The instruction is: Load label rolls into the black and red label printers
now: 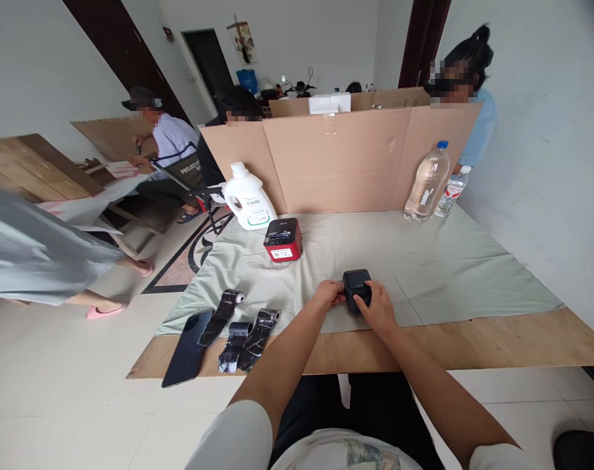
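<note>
A small black boxy device that looks like a portable printer (354, 279) sits on the cloth near the table's front edge. My left hand (329, 294) is at its left side, fingers curled against it. From the right, my right hand (379, 307) grips it, thumb on the front and fingers over the top edge. The device's underside and the left fingertips are partly hidden. Left of my arms lie three partly unrolled black rolls: one (222, 316) beside a dark phone-like slab (188, 349), a short one (235, 346), and a longer one (260, 339).
A red and black box (282, 240) and a white jug (249, 197) stand at the back left. Two bottles, one large (427, 183) and one small (452, 191), stand back right. A cardboard screen (341, 163) borders the table's back. Several people are nearby, one walking at left.
</note>
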`<act>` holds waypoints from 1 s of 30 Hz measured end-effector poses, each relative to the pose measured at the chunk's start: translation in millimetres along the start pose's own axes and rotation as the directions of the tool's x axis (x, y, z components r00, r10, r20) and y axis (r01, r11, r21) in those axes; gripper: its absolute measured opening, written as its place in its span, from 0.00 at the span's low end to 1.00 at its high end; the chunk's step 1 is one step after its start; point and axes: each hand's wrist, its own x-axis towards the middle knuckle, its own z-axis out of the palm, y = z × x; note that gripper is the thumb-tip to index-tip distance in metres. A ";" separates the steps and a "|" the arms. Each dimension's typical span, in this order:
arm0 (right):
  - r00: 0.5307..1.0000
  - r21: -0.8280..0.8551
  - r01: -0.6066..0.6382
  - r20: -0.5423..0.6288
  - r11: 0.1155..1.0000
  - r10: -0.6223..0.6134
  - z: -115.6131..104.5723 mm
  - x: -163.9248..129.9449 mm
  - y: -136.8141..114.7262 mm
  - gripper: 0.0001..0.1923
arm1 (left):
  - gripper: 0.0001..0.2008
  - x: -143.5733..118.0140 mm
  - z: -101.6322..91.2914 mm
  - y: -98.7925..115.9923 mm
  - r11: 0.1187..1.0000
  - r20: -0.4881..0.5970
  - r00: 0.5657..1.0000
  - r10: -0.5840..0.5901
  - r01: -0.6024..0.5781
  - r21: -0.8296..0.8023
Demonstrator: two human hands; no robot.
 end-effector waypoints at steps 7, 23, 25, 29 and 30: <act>0.999 -0.020 0.019 -0.030 1.000 -0.020 11.0 -3.5 6.0 0.34 | 0.05 12.5 0.5 1.2 0.999 0.028 0.999 -0.024 0.024 0.028; 0.995 0.044 -0.006 -0.102 0.999 0.011 17.6 -8.4 11.2 0.38 | 0.30 14.6 3.7 -1.4 0.702 0.159 0.749 0.643 -0.659 0.269; 0.995 0.059 -0.007 -0.101 0.998 0.013 16.6 -8.4 11.5 0.39 | 0.32 14.5 4.3 1.9 0.629 0.217 0.708 0.672 -0.700 0.336; 0.995 0.078 -0.021 -0.094 0.997 0.028 15.7 -8.5 11.5 0.40 | 0.30 11.2 -4.6 13.4 0.490 0.330 0.650 0.684 -0.745 0.451; 0.995 0.081 -0.024 -0.094 0.996 0.032 15.8 -8.5 11.4 0.40 | 0.31 9.7 -7.8 16.8 0.462 0.363 0.643 0.674 -0.751 0.472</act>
